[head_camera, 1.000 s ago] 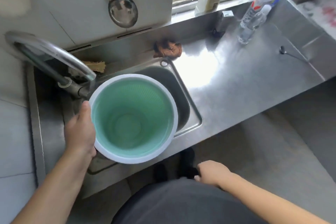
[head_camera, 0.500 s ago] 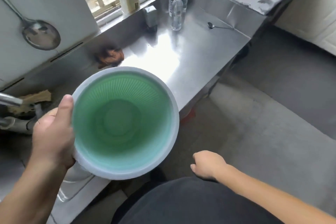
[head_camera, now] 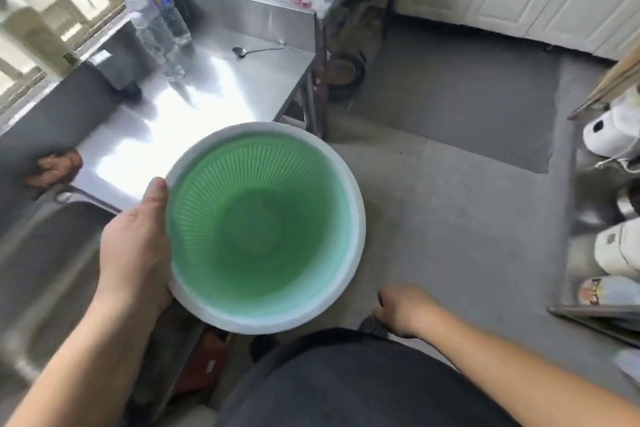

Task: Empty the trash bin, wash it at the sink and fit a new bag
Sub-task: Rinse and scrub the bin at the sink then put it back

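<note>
1. The left hand (head_camera: 135, 250) grips the round green ribbed plastic bin with a white rim (head_camera: 265, 227) by its left rim, thumb over the lip, mouth up. The bin hangs off the front edge of the stainless steel table (head_camera: 221, 90), above the grey floor (head_camera: 450, 204).
2. The right hand (head_camera: 401, 310) hangs low by the hip, loosely curled and holding nothing.
3. The bin looks empty and bagless, so the carry to the bagging spot is probably in hand.
4. Keep it level so leftover water stays inside.
5. Bring the free hand under the far rim for steadier support.
</note>
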